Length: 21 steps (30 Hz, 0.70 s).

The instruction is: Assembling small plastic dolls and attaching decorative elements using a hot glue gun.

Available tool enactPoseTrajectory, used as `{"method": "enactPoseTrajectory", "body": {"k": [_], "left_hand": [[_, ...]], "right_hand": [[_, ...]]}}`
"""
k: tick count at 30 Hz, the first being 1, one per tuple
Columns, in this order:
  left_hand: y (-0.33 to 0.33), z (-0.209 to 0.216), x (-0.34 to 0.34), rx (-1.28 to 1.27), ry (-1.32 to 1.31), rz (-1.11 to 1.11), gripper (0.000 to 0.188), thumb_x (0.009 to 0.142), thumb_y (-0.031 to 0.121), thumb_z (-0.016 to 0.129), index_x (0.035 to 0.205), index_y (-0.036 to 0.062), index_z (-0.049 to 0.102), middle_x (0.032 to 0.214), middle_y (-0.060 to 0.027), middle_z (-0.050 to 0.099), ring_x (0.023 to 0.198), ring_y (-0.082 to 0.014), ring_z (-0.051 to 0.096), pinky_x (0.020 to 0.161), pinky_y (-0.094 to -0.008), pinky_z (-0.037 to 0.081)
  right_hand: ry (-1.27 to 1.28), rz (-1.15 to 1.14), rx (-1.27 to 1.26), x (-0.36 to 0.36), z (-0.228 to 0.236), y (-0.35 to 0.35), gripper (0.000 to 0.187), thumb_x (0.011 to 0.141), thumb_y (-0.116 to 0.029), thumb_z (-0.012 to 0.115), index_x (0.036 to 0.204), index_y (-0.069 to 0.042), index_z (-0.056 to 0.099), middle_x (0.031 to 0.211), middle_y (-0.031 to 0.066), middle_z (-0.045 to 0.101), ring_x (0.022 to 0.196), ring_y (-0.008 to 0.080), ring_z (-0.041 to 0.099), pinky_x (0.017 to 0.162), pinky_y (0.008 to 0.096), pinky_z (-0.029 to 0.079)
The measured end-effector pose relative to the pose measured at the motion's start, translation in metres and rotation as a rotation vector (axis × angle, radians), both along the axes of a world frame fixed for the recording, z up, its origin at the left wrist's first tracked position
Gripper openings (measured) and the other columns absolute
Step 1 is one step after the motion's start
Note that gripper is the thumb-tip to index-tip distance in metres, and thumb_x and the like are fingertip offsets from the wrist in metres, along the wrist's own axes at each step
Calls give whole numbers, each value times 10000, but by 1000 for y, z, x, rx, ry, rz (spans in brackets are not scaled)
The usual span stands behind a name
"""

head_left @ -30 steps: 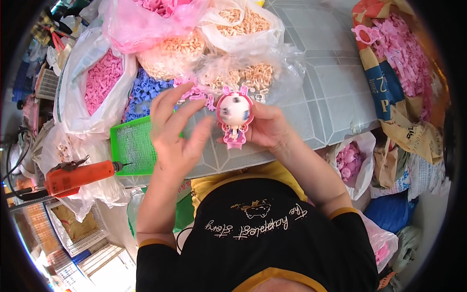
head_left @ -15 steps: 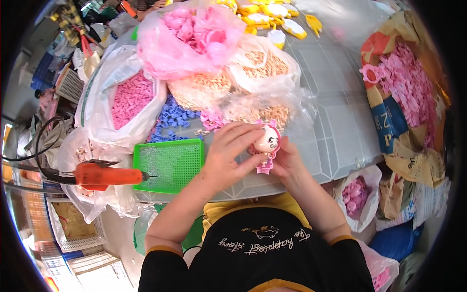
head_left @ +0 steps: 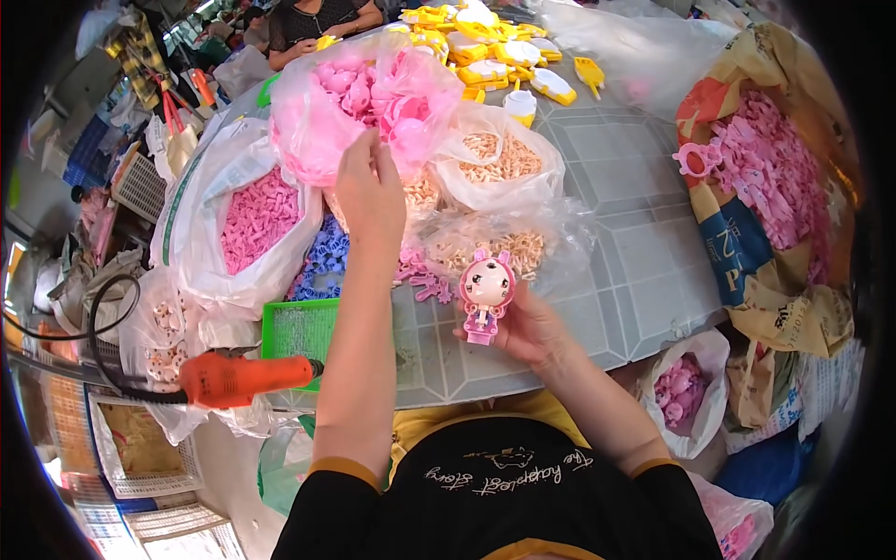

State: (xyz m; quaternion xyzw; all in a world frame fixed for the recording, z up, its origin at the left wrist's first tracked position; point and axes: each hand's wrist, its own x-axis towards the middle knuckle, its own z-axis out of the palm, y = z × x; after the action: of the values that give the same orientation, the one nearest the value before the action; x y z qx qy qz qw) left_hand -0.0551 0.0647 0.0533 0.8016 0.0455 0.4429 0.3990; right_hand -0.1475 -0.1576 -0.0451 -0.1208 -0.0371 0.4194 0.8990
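My right hand [head_left: 528, 329] holds a small pink doll toy [head_left: 486, 289] upright near the table's front edge. The toy has a white face, a pink hood with ears and a pink base. My left hand [head_left: 370, 182] is stretched forward at the near side of a clear pink bag [head_left: 308, 149] of pink plastic parts. Its fingers are apart, and I see nothing in them. Beyond the toy lies a clear bag of peach-coloured pieces [head_left: 509, 252], with loose pink parts [head_left: 427, 282] beside it.
An orange power screwdriver [head_left: 247, 379] hangs at left by a green tray [head_left: 271, 331]. White bags hold pink parts [head_left: 261, 215] and peach parts [head_left: 495, 159]. Blue pieces [head_left: 325, 257] lie between. Yellow-and-white parts [head_left: 504, 56] are piled far back, near another person [head_left: 317, 23]. A paper sack [head_left: 737, 233] stands right.
My left hand has left the toy and reached forward to the pink bag. The toy stays in my right hand, a little further left and turned to show its face. The screwdriver has swung right.
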Motion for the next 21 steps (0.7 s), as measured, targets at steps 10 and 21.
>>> {"method": "enactPoseTrajectory", "body": {"k": [10,21], "left_hand": [[40,1,105,666,602,-68,462,727,142,763,1178,68,691,1144,-180,692,1053,-318,665,933,-384,513],[71,-3,80,-63,157,-229,511,762,69,766,1259,57,649,1190,-120,679,1042,-225,648,900,-318,515]], "right_hand": [[-42,-18,-28,4,6,2,603,966,-372,609,1439,-60,404,1374,167,541,1234,343,564,1058,626,438],[-129,-61,-23,-1,8,-1,649,924,-267,692,1468,-124,368,1373,123,546,1219,291,584,1072,619,430]]}}
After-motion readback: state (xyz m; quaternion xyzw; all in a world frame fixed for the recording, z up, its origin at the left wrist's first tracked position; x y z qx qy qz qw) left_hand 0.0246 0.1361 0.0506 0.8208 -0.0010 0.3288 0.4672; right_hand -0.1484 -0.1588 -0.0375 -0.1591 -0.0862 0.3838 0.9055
